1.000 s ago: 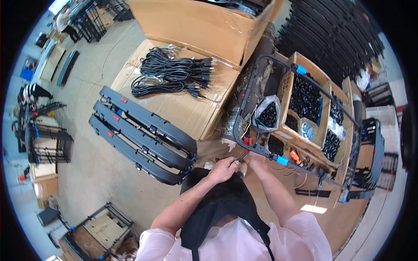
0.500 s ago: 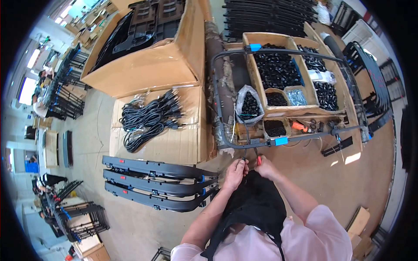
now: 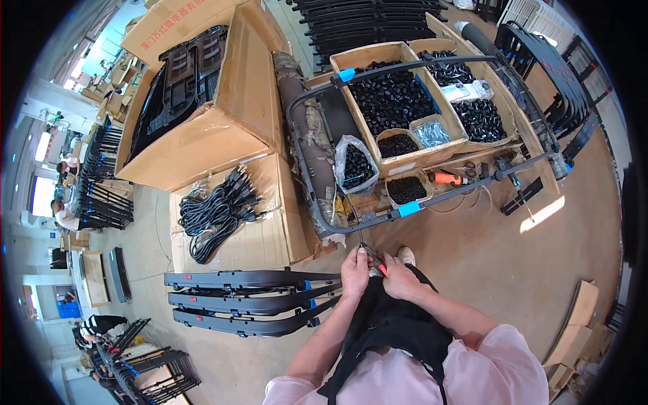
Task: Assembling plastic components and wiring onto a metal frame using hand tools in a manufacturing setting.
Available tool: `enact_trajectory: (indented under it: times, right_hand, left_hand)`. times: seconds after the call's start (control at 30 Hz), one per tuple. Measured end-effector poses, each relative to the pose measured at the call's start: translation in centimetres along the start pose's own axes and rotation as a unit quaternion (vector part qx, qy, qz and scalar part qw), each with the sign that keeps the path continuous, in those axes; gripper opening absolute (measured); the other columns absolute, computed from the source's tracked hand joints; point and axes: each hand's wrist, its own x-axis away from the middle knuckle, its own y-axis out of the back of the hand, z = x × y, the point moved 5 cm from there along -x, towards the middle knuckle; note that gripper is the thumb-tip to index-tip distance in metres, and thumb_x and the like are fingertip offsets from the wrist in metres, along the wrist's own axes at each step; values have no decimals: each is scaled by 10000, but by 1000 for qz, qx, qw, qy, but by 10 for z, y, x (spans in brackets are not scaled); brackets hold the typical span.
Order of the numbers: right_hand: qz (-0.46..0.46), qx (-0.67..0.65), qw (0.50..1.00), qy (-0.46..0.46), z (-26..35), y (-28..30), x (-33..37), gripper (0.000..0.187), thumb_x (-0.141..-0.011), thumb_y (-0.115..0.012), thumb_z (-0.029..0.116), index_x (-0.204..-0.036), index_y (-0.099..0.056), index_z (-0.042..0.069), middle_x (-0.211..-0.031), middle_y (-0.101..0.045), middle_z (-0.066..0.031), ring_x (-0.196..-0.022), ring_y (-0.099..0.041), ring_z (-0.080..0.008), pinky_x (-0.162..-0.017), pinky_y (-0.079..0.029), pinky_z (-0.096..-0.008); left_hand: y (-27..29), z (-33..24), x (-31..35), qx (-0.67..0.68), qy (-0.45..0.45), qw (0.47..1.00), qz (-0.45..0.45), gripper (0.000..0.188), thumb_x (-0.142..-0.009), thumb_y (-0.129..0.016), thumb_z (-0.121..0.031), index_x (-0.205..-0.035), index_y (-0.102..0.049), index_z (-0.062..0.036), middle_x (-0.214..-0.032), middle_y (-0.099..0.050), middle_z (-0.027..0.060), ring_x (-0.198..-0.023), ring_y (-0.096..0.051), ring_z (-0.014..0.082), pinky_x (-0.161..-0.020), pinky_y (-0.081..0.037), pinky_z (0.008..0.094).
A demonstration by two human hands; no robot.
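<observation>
A thin dark cable (image 3: 361, 237) hangs from the near tube of a black metal frame (image 3: 442, 200), and its end runs into the closed fingers of my left hand (image 3: 355, 273). My right hand (image 3: 403, 278) is wrapped round red-handled pliers (image 3: 383, 269), whose metal jaws point at my left fingertips. The two hands are close together in front of my black apron (image 3: 385, 324). My fingers cover the cable's tip and most of the pliers. Blue tape (image 3: 409, 208) marks the frame's tube just above the hands.
Beyond the frame's near tube, a wooden tray (image 3: 398, 162) holds black plastic parts and screws. A plastic bag (image 3: 356, 164) of black parts and an orange-handled tool (image 3: 447, 178) lie nearby. Coiled cables (image 3: 217, 214) rest on a cardboard box (image 3: 277, 236) at left, above stacked black bars (image 3: 236, 302).
My right hand has come in toward the left, bringing the pliers to its fingertips. The whole view has shifted and turned somewhat, and a shoe now shows beyond the right hand.
</observation>
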Motion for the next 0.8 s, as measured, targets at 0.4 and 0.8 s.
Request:
enact_trajectory:
  times: [0.4, 0.8]
  right_hand:
    - [-3, 95, 992, 79, 3, 26, -6, 771, -871, -655, 150, -1548, -374, -89, -1279, -597, -332, -1182, -618, -489, -1007, -520, -553]
    - [-14, 113, 975, 190, 10, 69, 15, 1015, -780, -787, 222, -1644, -291, 23, -1187, -567, -299, -1040, -652, -465, -915, -563, -557]
  left_hand:
    - [-1, -14, -2, -180, -54, 981, -40, 367, -1154, -498, -282, -1322, -650, 7, -984, -720, 64, -854, -688, 130, -787, -575, 306]
    - [-6, -21, -13, -85, 105, 987, -89, 404, -1090, -526, -305, -1115, -704, 56, -906, -744, 130, -783, -743, 177, -703, -618, 312]
